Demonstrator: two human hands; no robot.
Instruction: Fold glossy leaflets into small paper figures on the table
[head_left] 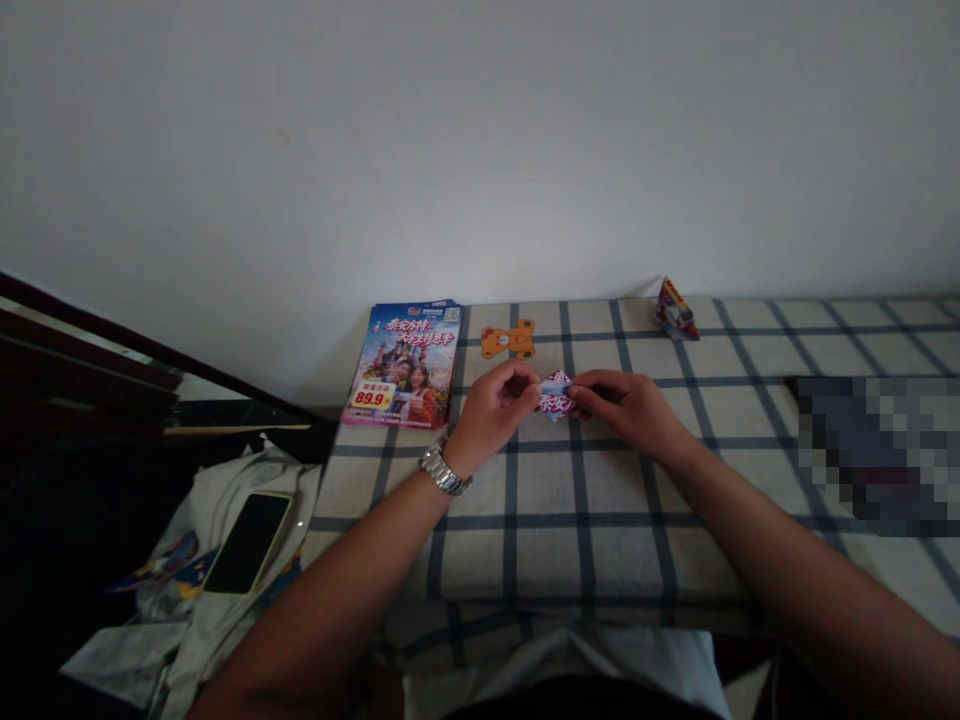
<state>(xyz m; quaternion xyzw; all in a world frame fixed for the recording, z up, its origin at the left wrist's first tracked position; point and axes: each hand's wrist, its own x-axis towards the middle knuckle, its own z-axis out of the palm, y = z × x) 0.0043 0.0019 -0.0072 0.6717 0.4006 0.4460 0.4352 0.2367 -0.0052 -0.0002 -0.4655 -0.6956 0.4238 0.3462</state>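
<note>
Between my two hands is a small folded paper (556,398), diamond-shaped, with red and white print and a pale blue band. My left hand (495,408), a metal watch on its wrist, pinches the paper's left corner between thumb and fingertips. On the opposite corner, the thumb and fingers of my right hand (622,405) are closed. The paper is held just over the checked tablecloth (544,480); whether it touches the cloth I cannot tell. Left of my hands lies a stack of printed flyers (405,365), and a bear picture (508,341) sits just beyond them.
Near the wall, a folded paper piece (675,312) stands upright. At the right is a dark, blurred-out flat item (877,450). A phone (249,542) rests on crumpled white material (217,490) left of the table. The wall (480,150) borders the table's far edge.
</note>
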